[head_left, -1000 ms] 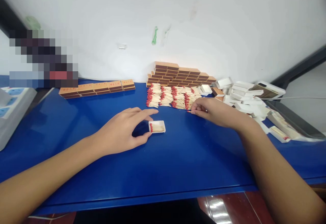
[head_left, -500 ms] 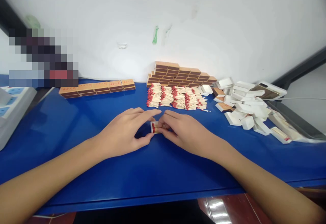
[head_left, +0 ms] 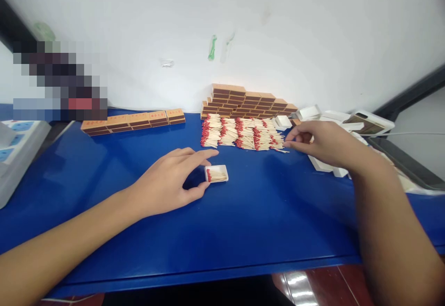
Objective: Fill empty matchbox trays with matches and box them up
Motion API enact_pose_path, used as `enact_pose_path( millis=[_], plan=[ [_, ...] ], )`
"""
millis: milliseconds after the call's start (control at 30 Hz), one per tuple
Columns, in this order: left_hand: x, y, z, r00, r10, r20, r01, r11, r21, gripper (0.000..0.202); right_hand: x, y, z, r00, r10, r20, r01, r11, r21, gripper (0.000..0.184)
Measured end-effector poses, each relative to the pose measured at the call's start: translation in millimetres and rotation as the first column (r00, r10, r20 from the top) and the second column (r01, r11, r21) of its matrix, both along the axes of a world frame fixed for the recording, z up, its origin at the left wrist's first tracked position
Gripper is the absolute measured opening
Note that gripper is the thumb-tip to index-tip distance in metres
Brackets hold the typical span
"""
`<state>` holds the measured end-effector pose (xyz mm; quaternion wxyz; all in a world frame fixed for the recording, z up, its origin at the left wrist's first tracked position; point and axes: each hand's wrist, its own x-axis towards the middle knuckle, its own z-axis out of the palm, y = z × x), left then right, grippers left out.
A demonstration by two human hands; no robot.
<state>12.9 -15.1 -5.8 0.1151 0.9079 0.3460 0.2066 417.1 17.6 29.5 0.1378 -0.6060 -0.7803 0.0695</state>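
A small white matchbox tray (head_left: 226, 172) lies on the blue tabletop with red-headed matches (head_left: 216, 176) in it. The thumb and a finger of my left hand (head_left: 177, 176) hold the tray at its left end, from the near and far sides. My right hand (head_left: 318, 141) is at the right end of a wide pile of loose matches (head_left: 245, 132). Its thumb and index finger are bent towards each other, slightly apart, with nothing visible between them. Under and behind this hand is a heap of white trays (head_left: 321, 163), partly hidden.
Closed matchboxes (head_left: 243, 98) are stacked in steps against the white wall, behind the loose matches. Another row of matchboxes (head_left: 134, 121) stands at the left back. A power strip (head_left: 21, 157) lies at the far left. A phone (head_left: 370, 123) is behind the tray heap.
My right hand has left the tray and moved right and away from me, to the far end of the match pile. My left hand has stayed at the tray, which now shows fully.
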Motion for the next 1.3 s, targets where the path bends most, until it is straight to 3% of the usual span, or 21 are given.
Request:
enact_pose_path(
  millis=[100,300,467,567,633,700,833,1000,1300],
  plan=[
    [-0.2,-0.3,-0.3,1.000,-0.003,-0.001,0.003,1.000,0.007,0.056,19.6,9.6,-7.3,1.000,-0.005,0.020,0.008,0.991,-0.135,0.043],
    [-1.0,0.2,-1.3,1.000,-0.010,0.014,0.010,1.000,0.011,0.057,11.1,12.9,-21.1,1.000,0.002,0.012,0.001,0.961,-0.276,0.044],
    [-0.7,1.0,-1.4,0.999,-0.023,0.029,0.022,1.000,0.013,0.057,-1.4,0.7,-9.0,0.989,0.125,-0.074,-0.143,0.924,-0.355,0.049],
    [1.0,0.4,-1.6,0.999,-0.028,0.035,0.027,1.000,0.015,0.057,-33.8,-12.7,2.2,0.967,0.177,-0.183,-0.229,0.920,-0.319,0.046],
    [2.1,-0.1,-1.8,0.999,-0.034,0.040,0.034,0.999,0.012,0.058,-65.3,-21.8,4.1,0.932,0.203,-0.300,-0.272,0.939,-0.209,0.038],
    [2.7,-0.6,-2.0,0.998,-0.043,0.048,0.042,0.999,0.011,0.060,-97.5,-29.7,0.2,0.874,0.276,-0.400,-0.346,0.932,-0.112,0.029],
    [3.2,-1.5,-1.6,0.997,-0.045,0.067,0.044,0.999,0.020,0.065,-141.1,-39.3,-16.8,0.809,0.393,-0.438,-0.466,0.882,-0.069,0.018],
    [3.3,-2.2,-1.8,0.997,-0.040,0.061,0.039,0.999,0.013,0.065,-151.8,-40.2,-29.2,0.819,0.398,-0.414,-0.460,0.886,-0.059,0.010],
    [2.3,-2.0,-1.8,0.997,-0.048,0.059,0.047,0.999,0.013,0.066,-142.3,-41.5,-25.4,0.879,0.411,-0.240,-0.428,0.903,-0.021,0.005]
  ],
)
